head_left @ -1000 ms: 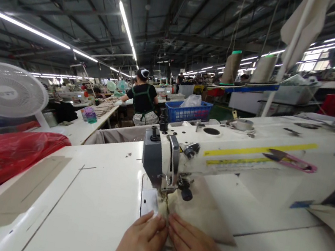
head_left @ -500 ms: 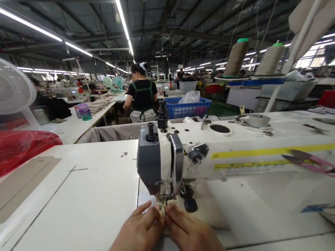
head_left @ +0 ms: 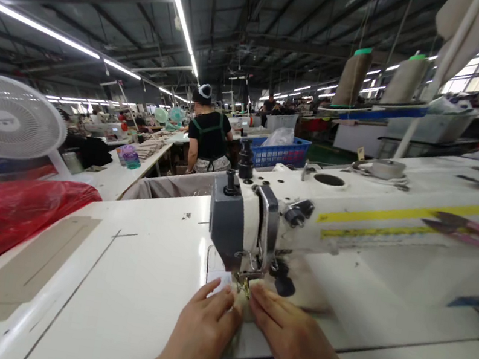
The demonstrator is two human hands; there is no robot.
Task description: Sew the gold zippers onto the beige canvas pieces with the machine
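The left hand [head_left: 205,327], fingers bent and close together, and the right hand [head_left: 288,328], fingers extended together, press pale fabric [head_left: 302,282] at the sewing machine's [head_left: 236,222] presser foot. Left of the left hand lies a flat beige piece [head_left: 17,271]; beyond it, a red plastic bag [head_left: 7,220]. Farther ahead of both hands sits a blue basket [head_left: 278,154].

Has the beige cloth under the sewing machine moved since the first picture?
Yes, away from the camera, farther under the machine arm: the cloth's near right corner reached the dark table seam then, and now stops short of it.
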